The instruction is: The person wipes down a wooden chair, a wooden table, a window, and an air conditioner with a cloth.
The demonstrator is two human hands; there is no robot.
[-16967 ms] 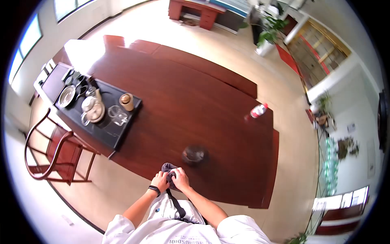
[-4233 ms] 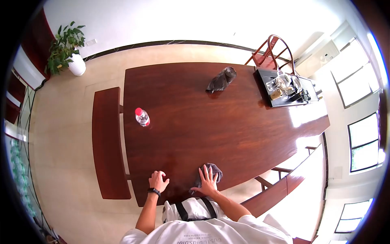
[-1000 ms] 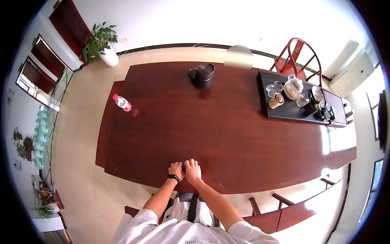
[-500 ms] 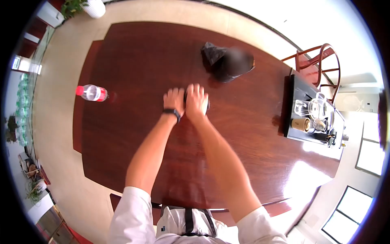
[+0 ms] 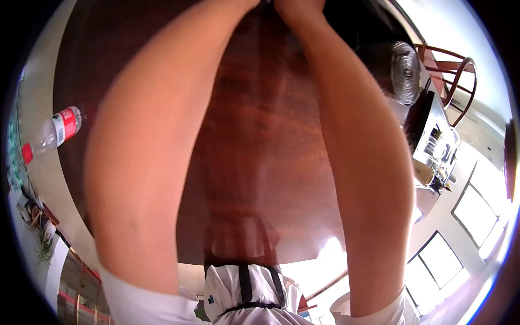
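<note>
Both my forearms stretch forward over the dark red-brown wooden table [image 5: 260, 162]. At the top edge the view cuts off my left arm [image 5: 157, 124] around the wrist, so the left hand lies outside it. Only the heel and wrist part of my right hand [image 5: 301, 7] shows at the top edge. Its fingers are out of view, and what it touches cannot be seen. Right of that hand is a large black shape [image 5: 355, 21], partly cut off. Beside my right forearm is a shiny cylinder with a spiral-looking end [image 5: 405, 73], perhaps a roll.
A clear plastic bottle with a red cap and label [image 5: 64, 127] is at the left table edge. To the right are a tea tray with glassware [image 5: 441, 146] and a brown cup [image 5: 422, 172]. Behind it stands a wooden chair [image 5: 460, 81].
My hands, earlier flat at the table's middle with a dark object by the right one, are now at or beyond the top edge. The view is much closer to the table; the bottle appears larger.
</note>
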